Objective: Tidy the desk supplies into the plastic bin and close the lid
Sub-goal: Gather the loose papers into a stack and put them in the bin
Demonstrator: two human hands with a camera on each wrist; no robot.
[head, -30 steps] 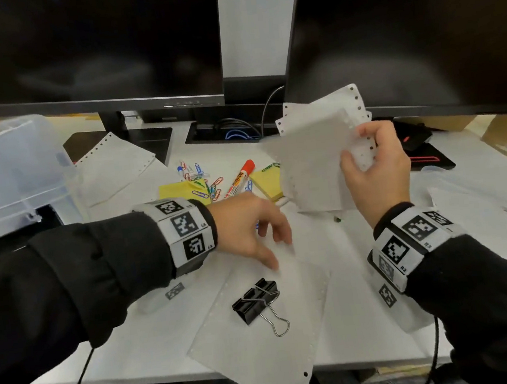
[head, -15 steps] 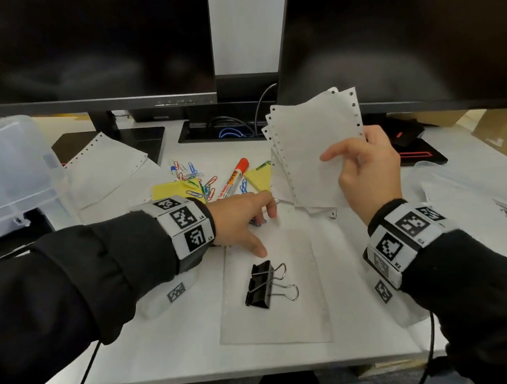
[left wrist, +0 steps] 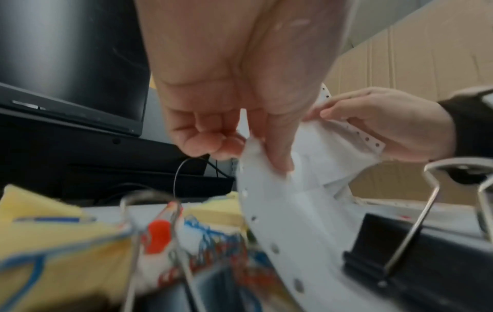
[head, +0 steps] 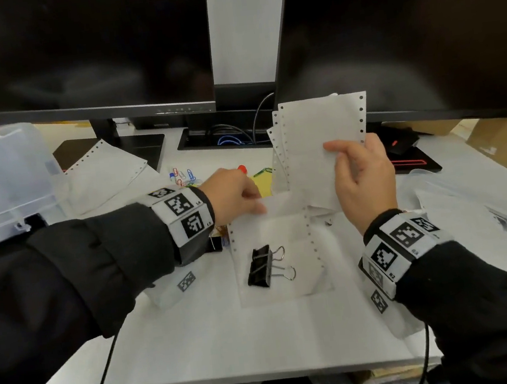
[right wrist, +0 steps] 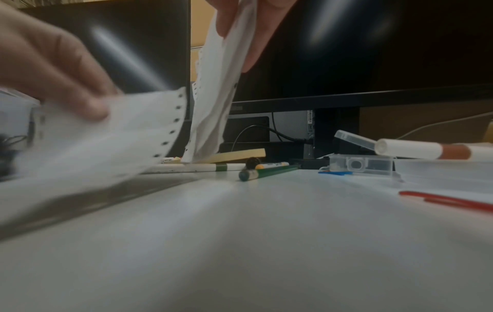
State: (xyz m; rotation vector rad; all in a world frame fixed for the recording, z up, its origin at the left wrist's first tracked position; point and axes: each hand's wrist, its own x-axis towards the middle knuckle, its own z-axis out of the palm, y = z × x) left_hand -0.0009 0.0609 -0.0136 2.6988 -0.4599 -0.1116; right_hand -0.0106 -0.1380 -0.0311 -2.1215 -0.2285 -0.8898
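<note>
My right hand (head: 363, 179) grips a thin stack of perforated sheets (head: 320, 149) upright above the worktop (head: 219, 347). My left hand (head: 233, 194) pinches the far edge of the flat sheet (head: 270, 237), thumb over fingers (left wrist: 277, 152). Light, floppy, tear-prone: I'd hold near the middle, not the margins. A binder clip (head: 262, 266) weighs it down.

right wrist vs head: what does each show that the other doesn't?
Only the right wrist view: a green pencil, a white marker with a green band, a small clear plastic case and a red paper clip lying on the desk.

Only the head view: the plastic bin at far left, the black binder clip on a flat sheet, two monitors, both wristbands.

Both: the right hand holding the upright stack of perforated sheets, and the left hand pinching another sheet.
</note>
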